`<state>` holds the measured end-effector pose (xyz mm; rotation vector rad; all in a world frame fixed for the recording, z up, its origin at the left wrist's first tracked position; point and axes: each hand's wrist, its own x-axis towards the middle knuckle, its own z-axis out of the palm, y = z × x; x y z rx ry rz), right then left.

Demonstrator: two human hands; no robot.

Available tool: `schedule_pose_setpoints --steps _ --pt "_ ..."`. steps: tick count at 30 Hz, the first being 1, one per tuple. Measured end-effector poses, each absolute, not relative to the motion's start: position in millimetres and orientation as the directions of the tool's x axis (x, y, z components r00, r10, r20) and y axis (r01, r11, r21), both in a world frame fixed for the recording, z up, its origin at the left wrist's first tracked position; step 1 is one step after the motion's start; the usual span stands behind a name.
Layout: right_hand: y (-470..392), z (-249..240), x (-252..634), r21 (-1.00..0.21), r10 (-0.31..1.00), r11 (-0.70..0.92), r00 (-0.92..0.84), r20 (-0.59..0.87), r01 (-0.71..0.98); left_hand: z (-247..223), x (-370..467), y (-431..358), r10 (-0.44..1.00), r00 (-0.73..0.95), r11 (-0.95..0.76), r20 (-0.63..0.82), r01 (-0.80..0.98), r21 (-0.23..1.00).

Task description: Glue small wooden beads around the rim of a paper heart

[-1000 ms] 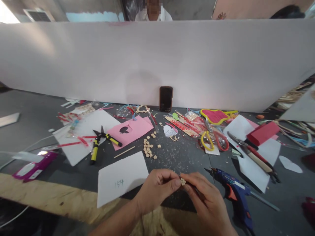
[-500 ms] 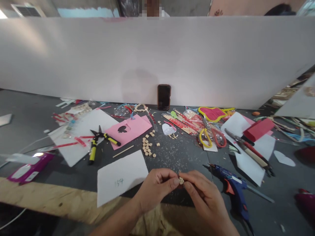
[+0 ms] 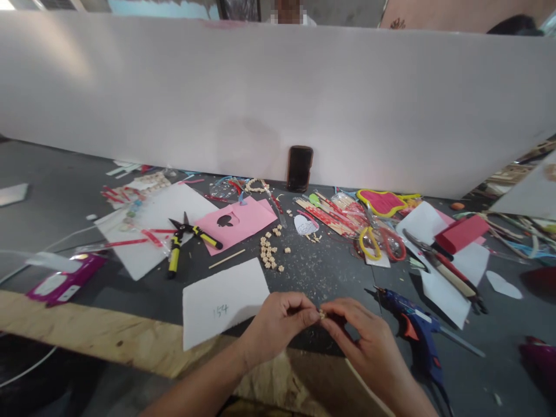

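Between my fingertips, near the table's front edge, is a small beige flower-like cluster [image 3: 322, 314]. My left hand [image 3: 281, 324] pinches it from the left with thumb and forefinger. From the other side, the thumb and forefinger of my right hand [image 3: 364, 333] close on it too. Fingertips partly cover the cluster. Similar little beige clusters [image 3: 267, 253] lie in a group beyond my left hand, with a single one [image 3: 287, 250] just to their right. A white card [image 3: 223, 304] with green handwriting lies beside my left forearm.
A blue glue gun [image 3: 414, 321] lies right of my right hand. Yellow-handled pliers [image 3: 176, 249], pink paper [image 3: 238, 223], patterned sticks [image 3: 324, 214], scissors [image 3: 369, 243] and red-handled pliers [image 3: 445, 269] are spread around. A phone [image 3: 299, 168] leans on the white board [image 3: 174, 87]; a person is behind it.
The view has shifted, so the table things appear farther right. My hands stay together around the cluster, which is now more covered by my fingertips.
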<state>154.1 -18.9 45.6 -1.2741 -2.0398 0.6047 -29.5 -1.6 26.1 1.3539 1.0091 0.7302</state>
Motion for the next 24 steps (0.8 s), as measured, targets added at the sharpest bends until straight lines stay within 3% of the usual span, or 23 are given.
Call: schedule_pose_setpoints --steps 7,11,15,24 --pt "11 56 183 -0.577 0.936 0.336 -0.197 0.290 0.744 31 -66 10 0.954 0.283 -0.042 -0.097 0.448 0.893" --pt "36 46 158 -0.543 0.923 0.375 -0.355 0.147 0.751 23 -86 16 0.964 0.264 -0.207 0.034 0.664 0.719" --pt "63 24 117 -0.500 0.871 0.440 -0.490 0.038 0.745 12 -100 15 0.924 0.351 -0.375 0.149 0.762 0.528" --pt "81 3 90 -0.424 0.863 0.456 -0.505 -0.004 0.783 12 -112 0 0.903 0.429 -0.401 0.026 0.818 0.412"
